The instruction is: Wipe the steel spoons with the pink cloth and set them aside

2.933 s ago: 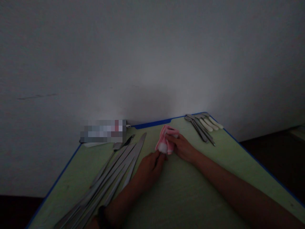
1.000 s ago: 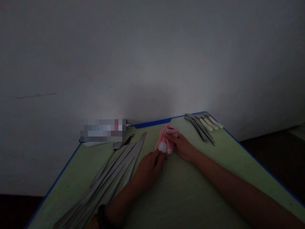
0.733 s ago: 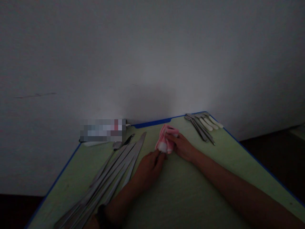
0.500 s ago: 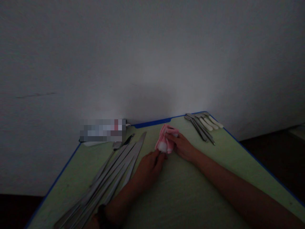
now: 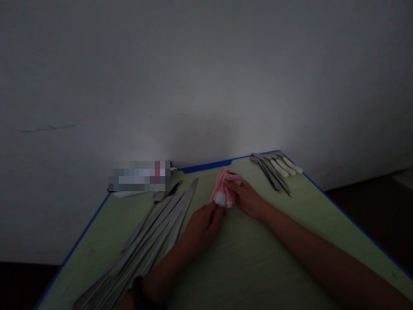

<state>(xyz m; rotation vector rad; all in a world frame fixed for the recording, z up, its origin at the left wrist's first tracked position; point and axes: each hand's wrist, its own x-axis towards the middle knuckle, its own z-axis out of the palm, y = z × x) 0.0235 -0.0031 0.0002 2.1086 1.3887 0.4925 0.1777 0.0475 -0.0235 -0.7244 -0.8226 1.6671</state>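
Observation:
Over the middle of the table, my right hand (image 5: 249, 199) is closed on a crumpled pink and white cloth (image 5: 221, 187), thumb and fingers pressing it from the right. My left hand (image 5: 206, 221) is closed too, its fingertips pinched together at the cloth's lower edge. A small glint shows between those fingertips, but what they grip is mostly hidden by the fingers and cloth. Left of my left hand lie several long metal table knives (image 5: 167, 215), side by side, with a spoon (image 5: 158, 196) among them.
At the back right corner lie several metal utensils (image 5: 274, 176) and several white-handled pieces of cutlery (image 5: 288, 163). A blurred-out box-like item (image 5: 138, 175) stands at the back left. The green table (image 5: 258, 258) has a blue edge and meets a grey wall (image 5: 206, 86).

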